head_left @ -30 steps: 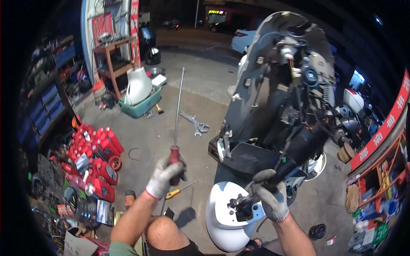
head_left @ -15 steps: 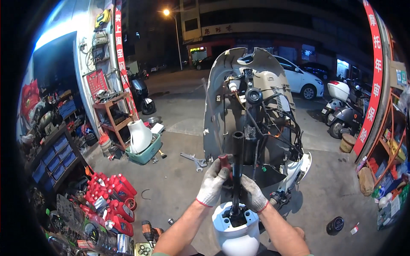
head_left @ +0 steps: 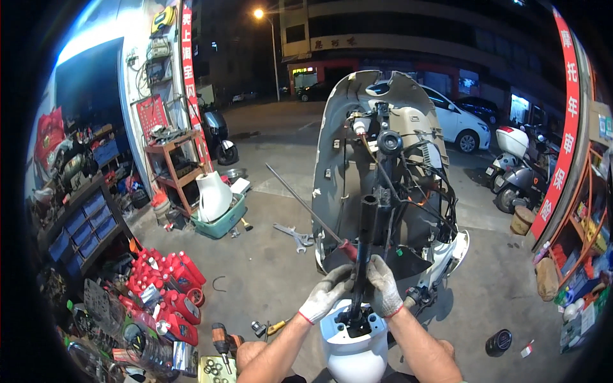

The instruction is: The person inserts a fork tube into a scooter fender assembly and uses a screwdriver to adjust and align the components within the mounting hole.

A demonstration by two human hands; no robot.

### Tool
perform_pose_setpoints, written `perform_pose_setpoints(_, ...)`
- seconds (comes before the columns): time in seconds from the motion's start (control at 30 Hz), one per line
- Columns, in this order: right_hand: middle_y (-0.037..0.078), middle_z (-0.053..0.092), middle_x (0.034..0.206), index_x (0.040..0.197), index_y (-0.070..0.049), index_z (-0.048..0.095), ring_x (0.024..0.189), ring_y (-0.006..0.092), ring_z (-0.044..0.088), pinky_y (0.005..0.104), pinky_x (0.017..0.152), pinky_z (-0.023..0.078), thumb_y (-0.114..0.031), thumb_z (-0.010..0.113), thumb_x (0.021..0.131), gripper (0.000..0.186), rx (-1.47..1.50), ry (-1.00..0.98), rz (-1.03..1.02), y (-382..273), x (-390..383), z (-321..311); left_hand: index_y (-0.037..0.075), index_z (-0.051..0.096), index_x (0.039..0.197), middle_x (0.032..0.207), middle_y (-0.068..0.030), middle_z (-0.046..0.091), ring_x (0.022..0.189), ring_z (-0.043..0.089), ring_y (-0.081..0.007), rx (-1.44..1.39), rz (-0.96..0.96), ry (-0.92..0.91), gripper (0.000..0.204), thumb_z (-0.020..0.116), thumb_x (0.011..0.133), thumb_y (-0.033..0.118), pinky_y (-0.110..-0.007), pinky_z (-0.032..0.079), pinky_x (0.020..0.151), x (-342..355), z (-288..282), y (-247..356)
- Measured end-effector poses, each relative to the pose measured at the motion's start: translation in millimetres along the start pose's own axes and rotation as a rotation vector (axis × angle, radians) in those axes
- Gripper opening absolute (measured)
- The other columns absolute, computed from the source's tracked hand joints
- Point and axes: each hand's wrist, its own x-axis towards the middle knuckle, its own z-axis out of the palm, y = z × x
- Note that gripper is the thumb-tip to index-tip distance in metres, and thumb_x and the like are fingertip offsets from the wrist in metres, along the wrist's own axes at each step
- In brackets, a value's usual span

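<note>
A black vertical tube (head_left: 365, 227) stands in the white front cowl (head_left: 355, 360), its base at a black fitting. My left hand (head_left: 324, 295), in a whitish glove, has its fingers closed against the tube's left side. My right hand (head_left: 384, 287), gloved alike, grips the tube from the right. A long screwdriver (head_left: 301, 199) slants up to the left, its red handle (head_left: 347, 248) just above my left fingers and partly behind the tube; which hand holds it is hidden. Beyond my hands stands a stripped scooter body (head_left: 340, 153) with exposed wiring.
Wrenches (head_left: 295, 237), a drill (head_left: 222, 341) and a tray of rings (head_left: 216, 367) lie around me. Red jugs (head_left: 180, 301) crowd the left, with a green tub (head_left: 220, 223) behind. Shelves (head_left: 575, 233) and a black round container (head_left: 499, 343) are at right; parked scooters (head_left: 514, 182) stand beyond.
My view has lifted toward the street. The screwdriver, upright in my left hand a second ago, now slants left, and both hands have come together at the tube.
</note>
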Motion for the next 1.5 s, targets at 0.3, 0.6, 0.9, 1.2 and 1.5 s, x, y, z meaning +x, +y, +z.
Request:
perform_pose_setpoints(0.3, 0.004, 0.062, 0.101, 0.122, -0.003, 0.059, 0.09, 0.0123, 0.058, 0.0282, 0.083, 0.05, -0.014, 0.069, 0.1, 0.027, -0.752, 0.124, -0.326, -27.4, -0.9, -18.7, 0.001, 0.07, 0.131, 0.123, -0.0119, 0.074, 0.109, 0.068, -0.022, 0.055, -0.036, -0.154, 0.034, 0.059, 0.108, 0.024, -0.035, 0.052, 0.101, -9.7, -5.1, -46.4)
perform_pose_setpoints(0.6, 0.007, 0.067, 0.113, 0.138, -0.003, 0.057, 0.106, 0.0179, 0.065, 0.0323, 0.103, 0.052, -0.009, 0.062, 0.103, 0.036, -1.101, 0.165, -0.5, -186.4, 5.8, 18.6, 0.005, 0.069, 0.138, 0.132, -0.0139, 0.07, 0.127, 0.062, -0.0265, 0.121, 0.081, -0.215, 0.04, 0.06, 0.101, 0.018, -0.039, 0.047, 0.112, -8.0, -16.6, -59.8)
perform_pose_setpoints(0.9, 0.005, 0.065, 0.115, 0.146, -0.006, 0.055, 0.107, 0.0139, 0.065, 0.0285, 0.092, 0.057, -0.015, 0.071, 0.099, 0.051, -1.448, -0.077, -0.196, -241.4, 40.3, 45.7, 0.007, 0.069, 0.137, 0.134, -0.0152, 0.071, 0.129, 0.064, -0.0319, 0.302, 0.074, -0.141, 0.058, 0.059, 0.081, 0.002, -0.042, 0.048, 0.113, -14.1, -5.5, -73.2)
perform_pose_setpoints(1.2, 0.006, 0.068, 0.119, 0.143, -0.005, 0.057, 0.109, 0.0165, 0.067, 0.0346, 0.09, 0.059, -0.02, 0.076, 0.1, 0.05, -1.372, -0.284, -0.131, -194.8, 47.9, 48.4, 0.011, 0.074, 0.133, 0.142, -0.0179, 0.064, 0.13, 0.06, -0.0375, 0.622, 0.078, -0.105, 0.053, 0.069, 0.081, 0.005, -0.045, 0.048, 0.111, -26.8, -5.4, -54.5)
perform_pose_setpoints(1.5, 0.005, 0.068, 0.121, 0.142, -0.006, 0.057, 0.113, 0.0164, 0.064, 0.0341, 0.101, 0.053, -0.032, 0.083, 0.095, 0.06, -1.481, -0.338, 0.038, -172.2, 54.4, 59.6, 0.012, 0.069, 0.141, 0.146, -0.0202, 0.06, 0.134, 0.058, -0.0388, 0.465, 0.047, -0.161, 0.059, 0.065, 0.083, 0.001, -0.045, 0.046, 0.116, -29.3, -8.0, -63.4)
